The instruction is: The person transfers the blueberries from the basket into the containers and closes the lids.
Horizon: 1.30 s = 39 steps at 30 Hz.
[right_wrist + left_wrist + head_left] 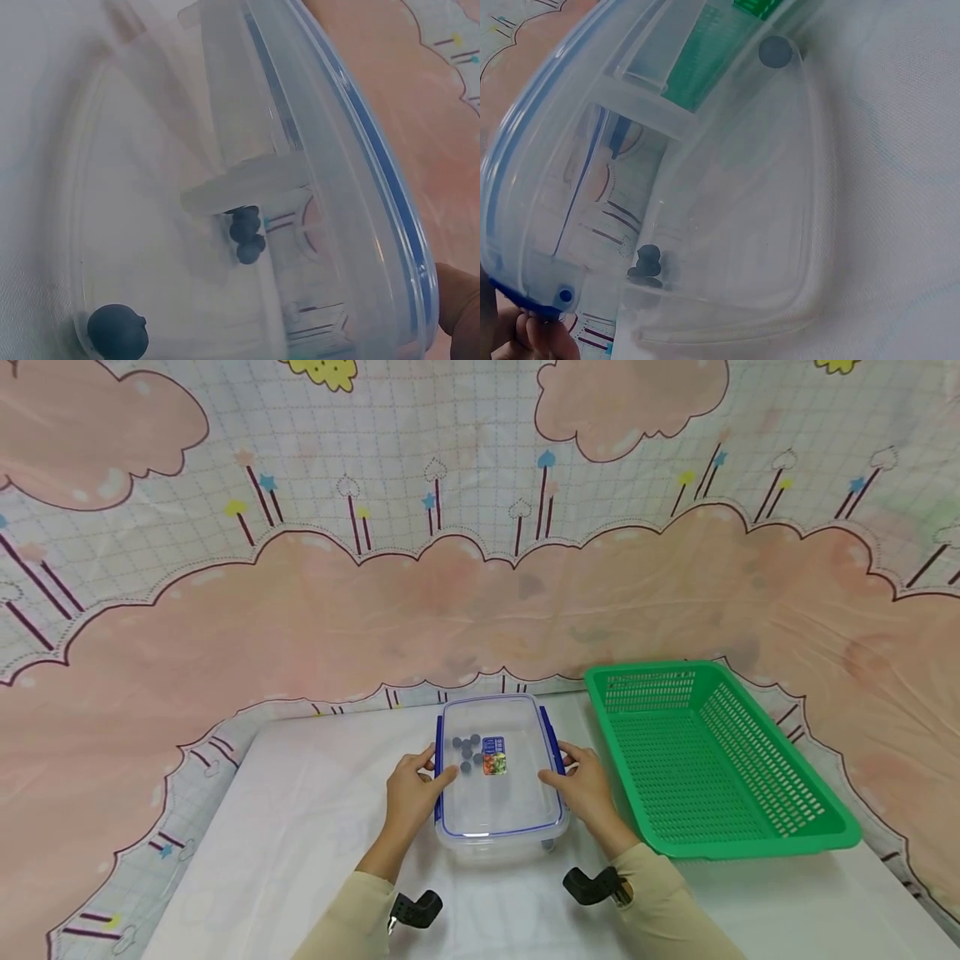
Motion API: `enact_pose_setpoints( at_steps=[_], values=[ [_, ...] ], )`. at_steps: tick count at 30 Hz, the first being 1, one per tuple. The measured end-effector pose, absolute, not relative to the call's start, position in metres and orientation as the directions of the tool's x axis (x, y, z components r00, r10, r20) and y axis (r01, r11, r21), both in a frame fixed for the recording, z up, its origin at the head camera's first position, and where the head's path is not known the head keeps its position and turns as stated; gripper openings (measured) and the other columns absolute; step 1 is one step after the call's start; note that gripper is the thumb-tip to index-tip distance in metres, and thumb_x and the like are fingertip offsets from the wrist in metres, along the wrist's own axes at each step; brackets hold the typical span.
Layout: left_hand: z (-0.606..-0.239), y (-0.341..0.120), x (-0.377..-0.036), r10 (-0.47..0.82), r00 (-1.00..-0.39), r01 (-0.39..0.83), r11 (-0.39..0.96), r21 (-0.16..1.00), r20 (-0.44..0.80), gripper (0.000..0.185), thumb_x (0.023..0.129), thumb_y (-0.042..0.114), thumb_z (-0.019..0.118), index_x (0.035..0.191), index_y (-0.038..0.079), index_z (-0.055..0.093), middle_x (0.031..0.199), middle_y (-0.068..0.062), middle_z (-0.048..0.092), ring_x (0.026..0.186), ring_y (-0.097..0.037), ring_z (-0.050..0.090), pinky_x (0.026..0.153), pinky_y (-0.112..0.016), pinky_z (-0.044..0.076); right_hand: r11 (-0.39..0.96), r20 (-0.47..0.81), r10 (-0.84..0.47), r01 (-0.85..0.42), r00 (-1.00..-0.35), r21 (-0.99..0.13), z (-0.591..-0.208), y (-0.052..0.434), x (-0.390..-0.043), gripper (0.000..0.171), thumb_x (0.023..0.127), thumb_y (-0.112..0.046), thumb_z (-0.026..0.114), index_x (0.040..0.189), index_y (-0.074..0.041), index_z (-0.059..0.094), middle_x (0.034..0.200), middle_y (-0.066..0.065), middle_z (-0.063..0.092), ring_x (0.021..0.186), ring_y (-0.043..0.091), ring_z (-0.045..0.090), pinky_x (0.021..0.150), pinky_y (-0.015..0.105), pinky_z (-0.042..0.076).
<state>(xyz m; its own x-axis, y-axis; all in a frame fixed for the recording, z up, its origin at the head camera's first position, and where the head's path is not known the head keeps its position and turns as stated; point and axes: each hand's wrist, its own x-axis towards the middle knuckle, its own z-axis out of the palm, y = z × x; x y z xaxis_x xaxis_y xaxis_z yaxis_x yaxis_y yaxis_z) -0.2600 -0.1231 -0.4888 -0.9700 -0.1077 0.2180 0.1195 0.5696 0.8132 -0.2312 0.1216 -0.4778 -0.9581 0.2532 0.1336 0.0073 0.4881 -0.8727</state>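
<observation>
Near the front edge of the white surface (300, 827), the left hand (411, 793) and right hand (583, 787) each curl their grip around a blue side latch of the lidded clear box (498, 777) holding dark balls (467, 752), just beside the green basket (750, 835).

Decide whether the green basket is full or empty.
Empty: the green basket shows only its bare mesh floor and walls in the head view.

Clear glossy plastic box (498, 781), green perforated plastic basket (712, 760), matt cloth backdrop (300, 610)
</observation>
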Motion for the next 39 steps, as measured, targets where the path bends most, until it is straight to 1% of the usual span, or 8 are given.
enact_pose_setpoints(
  at_steps=[8, 12, 17, 27, 29, 33, 36, 39],
  values=[
    [-0.489, -0.123, -0.26, -0.104, -0.969, 0.128, 0.569, 0.812, 0.226, 0.061, 0.083, 0.025, 0.077, 0.136, 0.002, 0.057, 0.095, -0.009, 0.056, 0.074, -0.014, 0.053, 0.06, -0.021, 0.042, 0.494, 0.209, 0.294, -0.039, -0.933, -0.869, -0.482, 0.117, -0.232, 0.052, 0.076, -0.007, 0.076, 0.125, 0.005, 0.063, 0.095, 0.013, 0.056, 0.078, 0.019, 0.05, 0.062, 0.024, 0.041],
    [-0.49, -0.124, -0.26, -0.103, -0.971, 0.124, 0.564, 0.816, 0.218, 0.062, 0.083, 0.025, 0.077, 0.137, 0.002, 0.056, 0.096, -0.009, 0.055, 0.074, -0.014, 0.053, 0.059, -0.02, 0.042, 0.472, 0.21, 0.304, -0.045, -0.929, -0.88, -0.483, 0.113, -0.232, 0.05, 0.076, -0.006, 0.073, 0.124, 0.002, 0.064, 0.1, 0.014, 0.057, 0.072, 0.015, 0.048, 0.059, 0.023, 0.039],
    [-0.491, -0.126, -0.261, -0.105, -0.971, 0.121, 0.56, 0.82, 0.216, 0.063, 0.084, 0.024, 0.077, 0.138, 0.002, 0.054, 0.095, -0.008, 0.053, 0.073, -0.013, 0.051, 0.058, -0.019, 0.041, 0.461, 0.183, 0.29, -0.031, -0.94, -0.887, -0.485, 0.11, -0.235, 0.049, 0.079, -0.009, 0.069, 0.127, -0.003, 0.063, 0.091, 0.012, 0.054, 0.063, 0.013, 0.042, 0.052, 0.024, 0.035],
    [-0.492, -0.129, -0.262, -0.104, -0.973, 0.111, 0.574, 0.811, 0.207, 0.062, 0.084, 0.025, 0.076, 0.137, 0.002, 0.055, 0.095, -0.008, 0.054, 0.073, -0.013, 0.052, 0.059, -0.019, 0.042, 0.456, 0.18, 0.29, -0.029, -0.94, -0.89, -0.486, 0.109, -0.235, 0.049, 0.078, -0.009, 0.069, 0.126, -0.003, 0.064, 0.084, 0.008, 0.053, 0.063, 0.013, 0.043, 0.052, 0.025, 0.036],
    [-0.49, -0.129, -0.263, -0.097, -0.975, 0.107, 0.584, 0.804, 0.2, 0.062, 0.084, 0.026, 0.076, 0.138, 0.002, 0.055, 0.096, -0.008, 0.054, 0.074, -0.014, 0.053, 0.059, -0.02, 0.042, 0.475, 0.172, 0.267, -0.026, -0.948, -0.88, -0.484, 0.11, -0.235, 0.049, 0.079, -0.009, 0.069, 0.128, -0.002, 0.063, 0.09, 0.011, 0.056, 0.062, 0.013, 0.045, 0.052, 0.024, 0.037],
    [-0.484, -0.13, -0.263, -0.052, -0.982, 0.105, 0.642, 0.76, 0.18, 0.064, 0.086, 0.029, 0.075, 0.139, 0.001, 0.054, 0.1, -0.011, 0.056, 0.077, -0.017, 0.056, 0.062, -0.023, 0.045, 0.565, 0.152, 0.157, -0.038, -0.976, -0.824, -0.474, 0.118, -0.234, 0.054, 0.084, -0.012, 0.071, 0.133, 0.005, 0.056, 0.116, 0.022, 0.06, 0.067, 0.017, 0.055, 0.054, 0.027, 0.046],
    [-0.475, -0.13, -0.263, -0.006, -0.987, 0.11, 0.712, 0.693, 0.163, 0.071, 0.087, 0.036, 0.074, 0.144, 0.002, 0.048, 0.112, -0.016, 0.058, 0.088, -0.023, 0.061, 0.069, -0.031, 0.052, 0.644, 0.134, 0.07, -0.058, -0.988, -0.763, -0.456, 0.126, -0.232, 0.062, 0.088, -0.017, 0.071, 0.139, 0.008, 0.047, 0.134, 0.028, 0.051, 0.086, 0.029, 0.064, 0.066, 0.035, 0.055],
    [-0.462, -0.131, -0.267, 0.05, -0.984, 0.145, 0.785, 0.602, 0.171, 0.079, 0.088, 0.047, 0.07, 0.149, 0.006, 0.041, 0.128, -0.02, 0.053, 0.106, -0.031, 0.061, 0.081, -0.044, 0.055, 0.724, 0.151, -0.011, -0.112, -0.989, -0.681, -0.433, 0.134, -0.233, 0.069, 0.091, -0.023, 0.07, 0.144, 0.008, 0.04, 0.142, 0.03, 0.044, 0.108, 0.04, 0.062, 0.083, 0.046, 0.057]
  ],
)
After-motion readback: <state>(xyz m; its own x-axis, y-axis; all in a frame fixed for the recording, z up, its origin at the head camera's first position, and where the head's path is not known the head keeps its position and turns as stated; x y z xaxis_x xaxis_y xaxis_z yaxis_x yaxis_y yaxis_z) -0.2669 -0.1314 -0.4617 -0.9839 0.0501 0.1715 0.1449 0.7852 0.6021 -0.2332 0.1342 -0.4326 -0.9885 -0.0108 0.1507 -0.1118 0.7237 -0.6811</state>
